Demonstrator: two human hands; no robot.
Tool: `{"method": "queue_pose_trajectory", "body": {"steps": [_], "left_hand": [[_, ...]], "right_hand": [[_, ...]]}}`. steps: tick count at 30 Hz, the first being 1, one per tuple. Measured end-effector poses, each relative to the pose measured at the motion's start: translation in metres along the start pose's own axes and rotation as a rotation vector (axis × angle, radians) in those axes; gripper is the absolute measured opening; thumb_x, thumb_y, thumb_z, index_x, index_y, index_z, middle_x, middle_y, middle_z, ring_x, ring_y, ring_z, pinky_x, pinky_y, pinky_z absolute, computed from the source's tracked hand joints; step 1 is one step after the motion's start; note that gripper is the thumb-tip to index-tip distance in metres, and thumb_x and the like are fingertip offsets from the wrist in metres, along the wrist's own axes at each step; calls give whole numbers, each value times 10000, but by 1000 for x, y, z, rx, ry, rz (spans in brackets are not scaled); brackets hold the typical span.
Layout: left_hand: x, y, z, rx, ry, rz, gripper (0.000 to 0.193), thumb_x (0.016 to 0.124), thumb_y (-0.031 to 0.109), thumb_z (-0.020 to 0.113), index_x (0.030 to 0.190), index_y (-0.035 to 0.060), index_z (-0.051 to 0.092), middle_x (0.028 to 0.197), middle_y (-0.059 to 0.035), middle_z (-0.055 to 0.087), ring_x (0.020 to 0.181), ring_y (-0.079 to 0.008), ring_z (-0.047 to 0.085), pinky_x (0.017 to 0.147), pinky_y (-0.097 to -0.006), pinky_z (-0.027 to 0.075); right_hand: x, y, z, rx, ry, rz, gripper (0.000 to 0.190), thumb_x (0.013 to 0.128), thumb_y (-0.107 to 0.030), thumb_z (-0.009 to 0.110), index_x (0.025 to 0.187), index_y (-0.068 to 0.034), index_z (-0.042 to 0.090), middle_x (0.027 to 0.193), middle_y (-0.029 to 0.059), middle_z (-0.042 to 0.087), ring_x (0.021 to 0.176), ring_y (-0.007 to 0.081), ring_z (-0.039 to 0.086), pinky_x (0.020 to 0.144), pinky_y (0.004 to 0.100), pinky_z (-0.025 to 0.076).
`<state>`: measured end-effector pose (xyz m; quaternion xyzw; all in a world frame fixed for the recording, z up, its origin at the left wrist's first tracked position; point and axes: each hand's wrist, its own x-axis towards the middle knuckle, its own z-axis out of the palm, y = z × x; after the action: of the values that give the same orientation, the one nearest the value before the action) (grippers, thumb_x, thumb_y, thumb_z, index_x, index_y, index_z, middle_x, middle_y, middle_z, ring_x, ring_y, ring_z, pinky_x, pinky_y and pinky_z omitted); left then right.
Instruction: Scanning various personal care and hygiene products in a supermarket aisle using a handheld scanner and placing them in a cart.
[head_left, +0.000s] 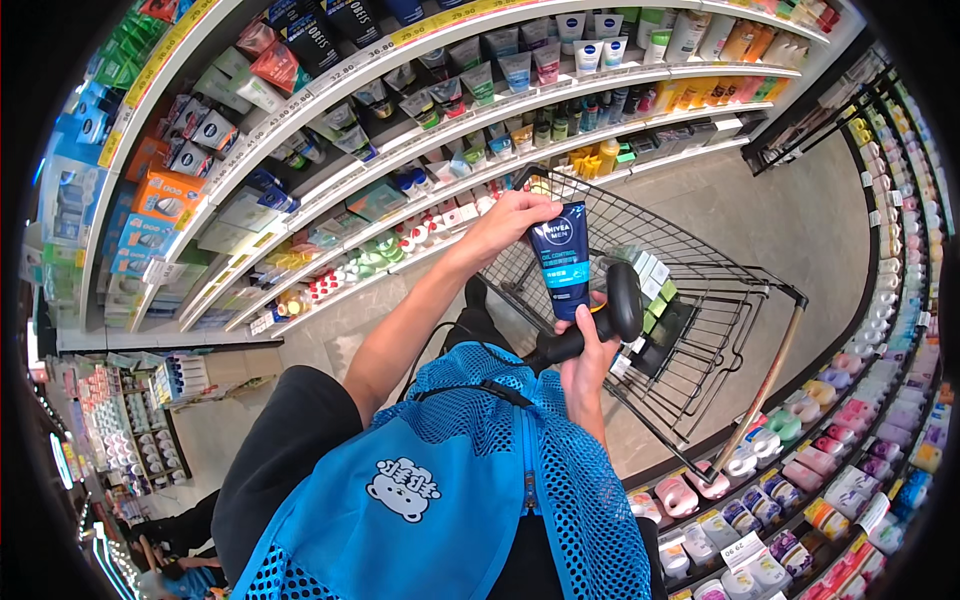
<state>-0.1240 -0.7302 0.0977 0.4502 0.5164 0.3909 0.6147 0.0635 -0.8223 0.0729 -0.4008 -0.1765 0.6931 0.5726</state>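
Observation:
A dark blue Nivea Men tube (559, 259) stands nearly upright before my chest, its printed front towards me. The fingers of my left hand (517, 217) pinch its top end. Down at the cap, the thumb of my right hand (587, 360) presses against the tube. That same hand is around a black corded device (624, 301), which looks like a handheld barcode scanner with a rounded head. Part of its grip is hidden behind the fingers. Beyond both hands is a black wire shopping cart (720, 352), with several small white and green boxes (654, 289) in it.
Curved store shelves (420, 142) full of skincare tubes and boxes rise ahead and left. Another shelf (810, 465) of bottles bends around the right. I wear a blue mesh vest (450, 480). A person's arm (176, 529) shows at lower left. Grey floor (697, 206) lies past the cart.

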Motion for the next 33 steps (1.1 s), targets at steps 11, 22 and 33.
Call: {"method": "queue_pose_trajectory", "body": {"steps": [11,22,33], "left_hand": [[-13,9,6,-44,86,-9,301,890,296,557,899,14,661,762,30,614,714,-37,511,638,-208,385],[-20,0,2,-64,147,7,285,889,296,559,884,28,656,756,38,604,681,-33,494,598,-210,373],[-21,-6,-5,-58,87,-33,316,888,344,561,997,57,633,846,37,604,752,-43,534,641,-215,411]], "right_hand": [[-1,5,-2,2,-26,26,363,822,-75,636,1126,-29,444,836,89,552,629,149,558,575,284,474],[-4,10,-3,-35,-31,56,380,817,-79,643,1135,-22,443,838,99,558,638,156,563,571,283,477],[-3,11,-3,-7,-27,53,406,797,-66,654,1142,-7,449,825,93,564,600,161,575,567,285,485]]}}
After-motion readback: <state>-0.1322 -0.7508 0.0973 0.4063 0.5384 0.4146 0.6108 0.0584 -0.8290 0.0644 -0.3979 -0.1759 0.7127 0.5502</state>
